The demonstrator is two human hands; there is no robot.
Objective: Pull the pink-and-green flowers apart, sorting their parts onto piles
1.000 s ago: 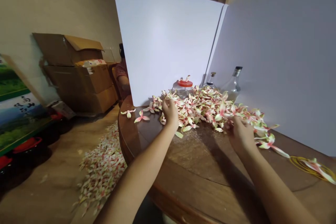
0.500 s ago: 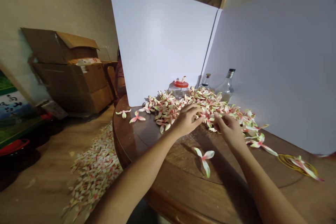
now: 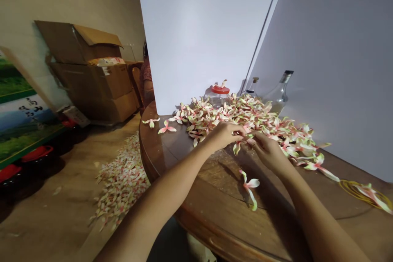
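Observation:
My left hand (image 3: 227, 134) is closed in a pinch at the front edge of a heap of pink-and-white flowers (image 3: 211, 116) with green-tipped petals. One flower (image 3: 236, 147) hangs below its fingertips, pinched between them. My right hand (image 3: 266, 147) meets the left from the other side; its thumb and fingers are pressed together at the same flower, with a greenish petal showing at the tips. The exact grip is partly hidden by the fingers. On the bare wood nearer to me lies a single loose flower (image 3: 250, 188).
The round wooden table (image 3: 208, 208) carries a red-lidded jar (image 3: 220, 90), two glass bottles (image 3: 280, 94) and yellow rings (image 3: 353, 188). White panels (image 3: 196, 28) stand behind. Many flowers (image 3: 123, 180) cover the floor at left, near cardboard boxes (image 3: 92, 84). A person's sleeve (image 3: 147, 71) shows beside the panel.
My hands have drawn together from the heap's edge, and a flower now hangs between them. The whole view has shifted, so the table and heap appear farther right.

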